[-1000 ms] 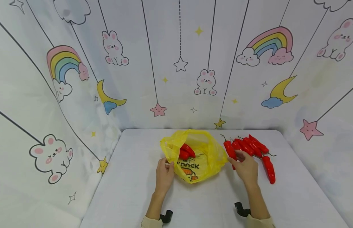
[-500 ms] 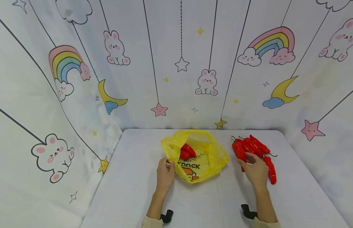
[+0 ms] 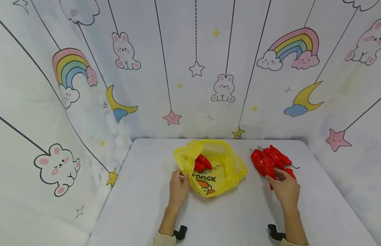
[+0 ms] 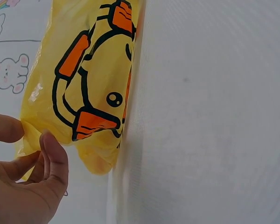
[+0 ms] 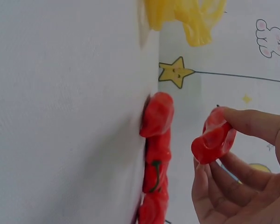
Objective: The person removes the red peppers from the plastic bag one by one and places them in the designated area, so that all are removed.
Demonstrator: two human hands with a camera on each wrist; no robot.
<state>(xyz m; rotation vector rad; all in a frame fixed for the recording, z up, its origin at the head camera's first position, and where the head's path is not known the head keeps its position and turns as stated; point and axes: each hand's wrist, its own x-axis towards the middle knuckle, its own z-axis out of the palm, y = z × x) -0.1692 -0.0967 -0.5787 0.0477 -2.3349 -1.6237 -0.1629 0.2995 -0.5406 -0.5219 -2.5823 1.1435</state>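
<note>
A yellow plastic bag (image 3: 228,174) with a printed duck lies on the table, its mouth facing me. Inside it show red chili peppers (image 3: 203,162). My left hand (image 3: 179,188) pinches the bag's near left edge; in the left wrist view, thumb and fingers grip the yellow film (image 4: 32,135). To the right, my right hand (image 3: 288,189) holds a red chili pepper (image 5: 214,137) between thumb and fingers. The right wrist view has it raised off the table, apart from the row of chili peppers (image 5: 157,114). From the head view, it covers part of that pile (image 3: 279,155).
A white-covered table (image 3: 221,222) carries everything. Behind it hangs a patterned cloth (image 3: 190,99) with rabbits, stars and rainbows. Each wrist wears a black camera mount (image 3: 180,233). One chili pepper (image 3: 290,172) lies partly behind my right hand.
My right hand has moved right, away from the bag's right edge, carrying a chili pepper over the pile. My left hand stays at the bag's left edge.
</note>
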